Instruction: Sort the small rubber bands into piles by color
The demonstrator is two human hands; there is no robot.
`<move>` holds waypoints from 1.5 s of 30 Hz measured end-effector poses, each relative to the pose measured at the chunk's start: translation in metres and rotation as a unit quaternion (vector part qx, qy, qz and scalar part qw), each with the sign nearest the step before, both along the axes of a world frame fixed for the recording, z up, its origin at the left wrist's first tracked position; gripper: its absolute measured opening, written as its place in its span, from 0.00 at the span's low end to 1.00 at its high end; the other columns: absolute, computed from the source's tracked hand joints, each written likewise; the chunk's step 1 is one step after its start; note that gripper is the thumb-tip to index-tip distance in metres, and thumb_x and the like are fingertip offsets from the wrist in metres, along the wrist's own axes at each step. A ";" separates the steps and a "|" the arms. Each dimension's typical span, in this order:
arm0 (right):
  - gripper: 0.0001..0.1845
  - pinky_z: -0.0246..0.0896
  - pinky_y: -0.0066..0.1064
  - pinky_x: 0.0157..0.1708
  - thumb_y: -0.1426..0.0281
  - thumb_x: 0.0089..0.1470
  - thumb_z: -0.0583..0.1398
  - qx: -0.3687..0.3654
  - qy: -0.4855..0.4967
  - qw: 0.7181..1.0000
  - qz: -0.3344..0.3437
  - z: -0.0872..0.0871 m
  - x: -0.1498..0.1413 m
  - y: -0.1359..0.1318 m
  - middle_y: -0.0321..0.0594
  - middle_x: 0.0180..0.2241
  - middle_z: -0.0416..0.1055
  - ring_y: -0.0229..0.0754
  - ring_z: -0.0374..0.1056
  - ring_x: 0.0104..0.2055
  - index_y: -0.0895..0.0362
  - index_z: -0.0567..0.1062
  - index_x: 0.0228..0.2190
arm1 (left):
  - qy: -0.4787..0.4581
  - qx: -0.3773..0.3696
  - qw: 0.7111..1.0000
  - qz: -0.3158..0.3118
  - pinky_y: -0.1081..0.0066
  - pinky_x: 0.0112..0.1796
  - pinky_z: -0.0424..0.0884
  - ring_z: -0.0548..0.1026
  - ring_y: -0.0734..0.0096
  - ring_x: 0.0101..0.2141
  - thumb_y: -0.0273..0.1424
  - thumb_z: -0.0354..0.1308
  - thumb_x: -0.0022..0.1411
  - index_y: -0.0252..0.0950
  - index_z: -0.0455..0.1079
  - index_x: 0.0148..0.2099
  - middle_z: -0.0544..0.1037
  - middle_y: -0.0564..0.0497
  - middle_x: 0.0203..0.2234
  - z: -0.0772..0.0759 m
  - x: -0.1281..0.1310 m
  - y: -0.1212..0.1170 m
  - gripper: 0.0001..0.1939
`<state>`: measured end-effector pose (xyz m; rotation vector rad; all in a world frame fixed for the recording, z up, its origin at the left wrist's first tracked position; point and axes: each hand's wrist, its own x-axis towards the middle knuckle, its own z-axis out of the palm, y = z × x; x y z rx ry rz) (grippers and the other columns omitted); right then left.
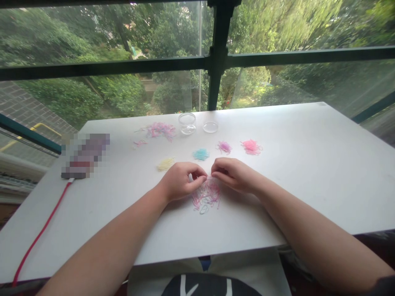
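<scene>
Obs., head cam: I have both hands in close over the mixed loops (206, 195), a loose, tangled patch on the bench (308, 176) at its near side. L hand (184, 181): thumb and forefinger drawn together in a pinch at the patch's far edge. R hand (233, 174): much the same, tips facing L's w/ a small gap btwn. Poss. a thin strand in that gap, but res. is poor there; can't tell whether either grip has caught one. Yellow pile (166, 164) lies nearest L, blue pile (201, 154) just beyond the fingertips, purple pile (224, 146) and pink pile (251, 146) past R. Clear jar (187, 123) and lid (210, 127) stand apart at the far side, beside the bigger heap (160, 130). Handling, my judgement: light pinch, tips only, as strands this fine prob. cling and snag. Best to free one w/ a slow, low lift, other hand steadying the tangle; no hard pull, or it may stretch and flick neighbours. Wrists high enough that knuckles don't brush blue or purple.
</scene>
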<state>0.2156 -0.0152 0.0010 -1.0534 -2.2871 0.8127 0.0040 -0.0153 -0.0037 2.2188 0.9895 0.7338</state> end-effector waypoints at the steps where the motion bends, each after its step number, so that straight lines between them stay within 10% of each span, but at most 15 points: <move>1: 0.05 0.54 0.25 0.28 0.76 0.53 0.55 0.001 0.002 1.000 -0.003 0.000 0.001 0.000 0.35 0.25 0.67 0.33 0.59 0.27 0.58 0.69 0.27 | -0.003 -0.001 1.000 0.005 0.76 0.30 0.67 0.71 0.77 0.25 0.28 0.56 0.56 0.36 0.75 0.33 0.77 0.53 0.25 0.000 0.000 0.000 0.06; 40: 0.05 0.55 0.24 0.25 0.77 0.49 0.55 0.014 0.041 0.999 0.018 -0.001 -0.001 -0.002 0.35 0.24 0.65 0.32 0.59 0.24 0.58 0.70 0.27 | -0.022 -0.011 1.000 0.001 0.77 0.28 0.64 0.70 0.78 0.24 0.29 0.55 0.58 0.35 0.75 0.34 0.77 0.53 0.24 -0.002 -0.002 0.001 0.07; 45: 0.05 0.51 0.25 0.23 0.74 0.49 0.56 0.023 0.005 0.994 -0.108 -0.006 0.011 0.007 0.33 0.20 0.65 0.32 0.57 0.22 0.58 0.72 0.26 | -0.020 -0.012 0.999 0.022 0.77 0.27 0.63 0.69 0.77 0.24 0.30 0.56 0.58 0.35 0.75 0.33 0.77 0.52 0.24 -0.003 -0.003 0.001 0.07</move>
